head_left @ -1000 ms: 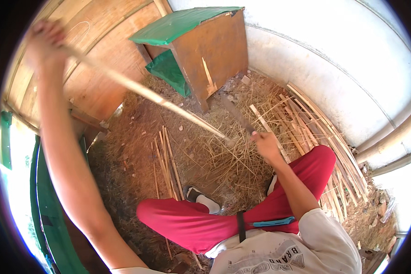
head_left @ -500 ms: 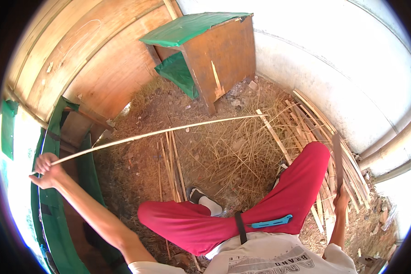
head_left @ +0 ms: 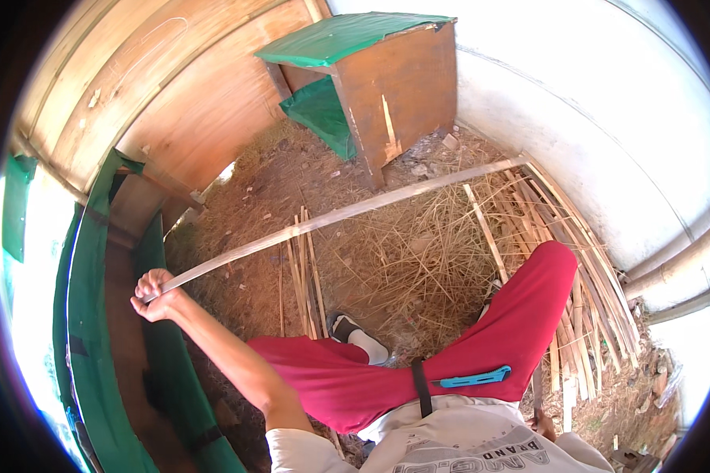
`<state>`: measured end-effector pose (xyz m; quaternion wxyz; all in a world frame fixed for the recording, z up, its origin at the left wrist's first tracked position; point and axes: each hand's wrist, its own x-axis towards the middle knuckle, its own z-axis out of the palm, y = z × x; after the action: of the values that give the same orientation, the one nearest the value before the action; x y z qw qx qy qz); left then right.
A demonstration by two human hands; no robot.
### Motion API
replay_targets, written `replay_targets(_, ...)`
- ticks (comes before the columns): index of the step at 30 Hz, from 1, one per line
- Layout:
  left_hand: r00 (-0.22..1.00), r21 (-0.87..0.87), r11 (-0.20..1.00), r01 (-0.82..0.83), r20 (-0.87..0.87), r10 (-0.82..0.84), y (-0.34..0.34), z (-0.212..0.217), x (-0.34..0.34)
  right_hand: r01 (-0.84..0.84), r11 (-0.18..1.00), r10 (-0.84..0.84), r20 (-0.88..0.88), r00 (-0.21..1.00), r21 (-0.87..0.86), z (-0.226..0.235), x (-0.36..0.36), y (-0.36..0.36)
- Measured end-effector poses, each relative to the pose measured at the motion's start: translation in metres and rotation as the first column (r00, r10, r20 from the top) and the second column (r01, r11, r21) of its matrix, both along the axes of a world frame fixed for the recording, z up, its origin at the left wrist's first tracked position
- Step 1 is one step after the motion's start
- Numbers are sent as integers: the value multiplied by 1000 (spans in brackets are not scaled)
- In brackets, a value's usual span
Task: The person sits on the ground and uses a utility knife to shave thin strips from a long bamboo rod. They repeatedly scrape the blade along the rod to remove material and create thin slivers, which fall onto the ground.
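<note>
Above the straw-strewn floor [head_left: 248, 217], a long pale strip [head_left: 355, 210] stretched rightward, its near end clenched in the left hand [head_left: 155, 294]; the right hand [head_left: 543, 426], mostly hidden low down, showed too little to tell its grip.

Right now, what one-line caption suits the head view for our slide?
The left hand holds a long pale strip over littered ground.

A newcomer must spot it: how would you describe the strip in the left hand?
Find the green-topped brown cabinet. Below it in the picture, one long pale strip slants up rightward from the left hand. Unlike the strips lying piled at right, it is gripped at one end.
</note>
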<state>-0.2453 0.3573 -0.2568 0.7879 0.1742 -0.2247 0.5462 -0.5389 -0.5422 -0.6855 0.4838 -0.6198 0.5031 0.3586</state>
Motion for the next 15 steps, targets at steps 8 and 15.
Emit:
replay_targets(8, 998, -34, 998, 57, 8, -57, -47, -9, 26, -274, 952, 258, -125, 958, -135, -31, 31, 19)
replay_targets(15, 993, -76, 991, 107, 53, -103, -54, -2, 23, -292, 942, 277, -108, 955, -163, -15, 55, 31)
